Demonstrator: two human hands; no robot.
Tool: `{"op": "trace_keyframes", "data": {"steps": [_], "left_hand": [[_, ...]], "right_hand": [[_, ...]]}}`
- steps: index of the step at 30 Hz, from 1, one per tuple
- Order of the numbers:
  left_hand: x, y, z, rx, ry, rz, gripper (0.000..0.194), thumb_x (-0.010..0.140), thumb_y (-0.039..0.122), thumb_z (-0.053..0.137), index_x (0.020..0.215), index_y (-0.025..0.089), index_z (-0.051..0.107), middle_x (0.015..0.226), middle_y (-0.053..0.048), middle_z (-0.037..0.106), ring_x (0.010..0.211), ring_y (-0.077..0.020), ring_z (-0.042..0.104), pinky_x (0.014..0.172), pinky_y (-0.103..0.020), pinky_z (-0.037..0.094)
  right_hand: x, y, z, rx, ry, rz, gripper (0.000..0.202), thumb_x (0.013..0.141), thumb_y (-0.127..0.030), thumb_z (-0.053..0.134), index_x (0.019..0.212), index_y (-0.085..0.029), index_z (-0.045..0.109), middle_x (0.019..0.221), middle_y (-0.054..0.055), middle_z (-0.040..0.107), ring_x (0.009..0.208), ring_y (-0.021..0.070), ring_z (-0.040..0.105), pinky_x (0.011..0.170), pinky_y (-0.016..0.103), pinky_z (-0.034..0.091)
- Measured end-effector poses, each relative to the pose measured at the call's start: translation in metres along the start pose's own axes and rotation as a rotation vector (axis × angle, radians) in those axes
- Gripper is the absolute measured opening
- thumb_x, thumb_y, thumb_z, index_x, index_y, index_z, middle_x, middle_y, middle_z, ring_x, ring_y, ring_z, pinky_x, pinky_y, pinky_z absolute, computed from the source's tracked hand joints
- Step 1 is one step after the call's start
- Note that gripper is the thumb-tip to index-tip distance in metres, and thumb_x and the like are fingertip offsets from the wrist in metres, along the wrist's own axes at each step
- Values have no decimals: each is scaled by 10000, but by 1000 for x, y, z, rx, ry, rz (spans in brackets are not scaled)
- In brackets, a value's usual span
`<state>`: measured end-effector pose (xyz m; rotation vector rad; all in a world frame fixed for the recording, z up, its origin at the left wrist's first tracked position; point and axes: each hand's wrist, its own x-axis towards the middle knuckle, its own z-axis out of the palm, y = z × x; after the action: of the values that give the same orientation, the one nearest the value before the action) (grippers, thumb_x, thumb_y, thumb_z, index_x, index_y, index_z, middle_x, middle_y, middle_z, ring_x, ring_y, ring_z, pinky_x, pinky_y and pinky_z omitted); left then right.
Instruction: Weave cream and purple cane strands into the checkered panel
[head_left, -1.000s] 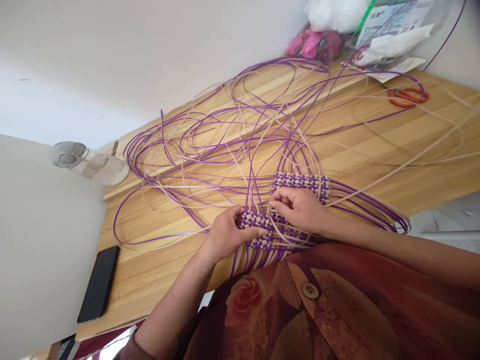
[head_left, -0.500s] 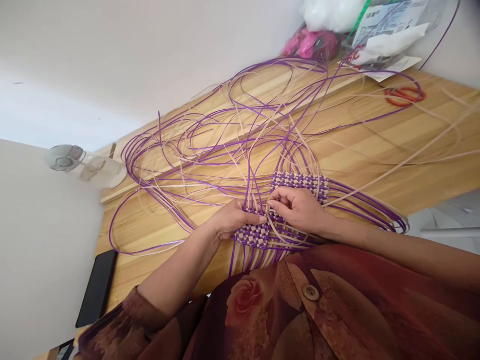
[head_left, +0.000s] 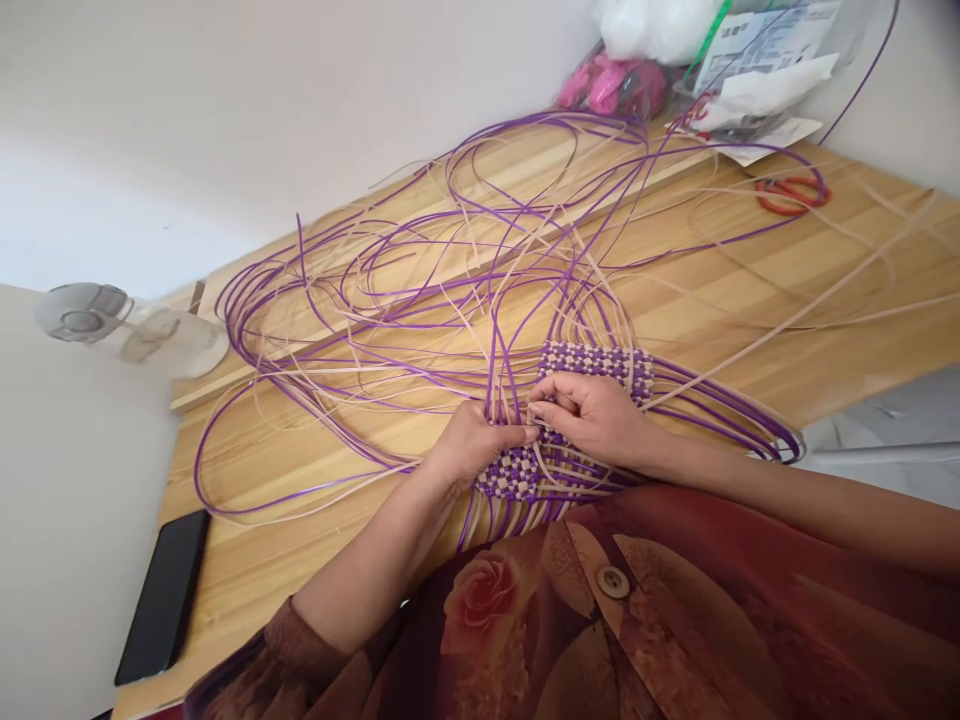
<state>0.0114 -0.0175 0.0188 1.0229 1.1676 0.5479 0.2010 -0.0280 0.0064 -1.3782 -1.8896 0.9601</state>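
Observation:
A purple and beige woven piece [head_left: 510, 474] lies at the table's near edge, close to my body, with loose strands running out on several sides. My left hand [head_left: 480, 440] grips its upper left part, the thumb pressed on the weave and the fingers behind it. Just to the right, my right hand [head_left: 589, 410] pinches a thin beige strand [head_left: 546, 468] between thumb and forefinger, close to my left thumb. The strand curves down over the weave. Beyond my right hand shows another checkered section [head_left: 600, 362] of the weave. My hands cover the middle.
Long purple and beige strands [head_left: 390, 270] loop across the wooden table [head_left: 750, 290]. Orange-handled scissors [head_left: 791, 196] lie at the back right, near plastic bags [head_left: 660, 30]. A black phone [head_left: 163, 598] lies at the left edge, and a white camera-like device [head_left: 82, 312] stands at the back left.
The view has shifted slightly, so the table's things sit a little further left. Both hands stay at the same spot on the weave, my left thumb slightly nearer the right fingertips.

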Motion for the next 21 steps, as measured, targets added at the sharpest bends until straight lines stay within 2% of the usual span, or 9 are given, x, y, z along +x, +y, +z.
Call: {"op": "trace_keyframes", "data": {"steps": [6, 9, 13, 17, 19, 21], "left_hand": [[3, -10, 1, 74, 73, 52, 239, 570, 265, 807, 740, 111, 737, 702, -36, 688, 651, -139, 577, 678, -274, 452], [5, -9, 2, 113, 117, 57, 220, 579, 254, 779, 751, 123, 741, 730, -34, 697, 670, -143, 579, 683, -272, 452], [8, -5, 4, 150, 120, 41, 169, 578, 254, 749, 695, 134, 721, 679, -10, 665, 634, -130, 553, 646, -259, 426], [9, -3, 4, 173, 87, 48, 174, 569, 265, 744, 685, 142, 707, 667, -3, 657, 632, -135, 556, 643, -260, 432], [8, -3, 4, 170, 74, 39, 186, 573, 281, 747, 689, 143, 706, 669, -4, 658, 627, -135, 553, 633, -259, 433], [7, -4, 4, 176, 85, 33, 179, 579, 289, 748, 663, 140, 693, 640, 0, 642, 599, -126, 533, 610, -255, 418]], "right_hand": [[0, 2, 0, -31, -13, -41, 237, 848, -273, 597, 1030, -177, 715, 499, -86, 390, 463, 75, 346, 503, 226, 258], [0, 2, -1, -47, -39, -54, 277, 820, -223, 590, 1059, -171, 720, 476, -95, 384, 444, 70, 335, 497, 222, 254], [0, 4, -3, -44, -56, -92, 299, 803, -193, 574, 1067, -164, 711, 471, -100, 384, 435, 67, 342, 501, 218, 259], [-5, 5, -7, 4, -80, -106, 215, 839, -238, 581, 1019, -152, 661, 475, -107, 364, 443, 71, 332, 505, 216, 271], [-11, 3, -11, 15, -129, -111, 165, 854, -300, 611, 941, -162, 633, 495, -97, 403, 455, 71, 360, 514, 214, 297], [-17, -1, -17, -48, -210, -158, 226, 848, -397, 655, 880, -175, 630, 556, -64, 498, 500, 81, 435, 545, 222, 341]]}}
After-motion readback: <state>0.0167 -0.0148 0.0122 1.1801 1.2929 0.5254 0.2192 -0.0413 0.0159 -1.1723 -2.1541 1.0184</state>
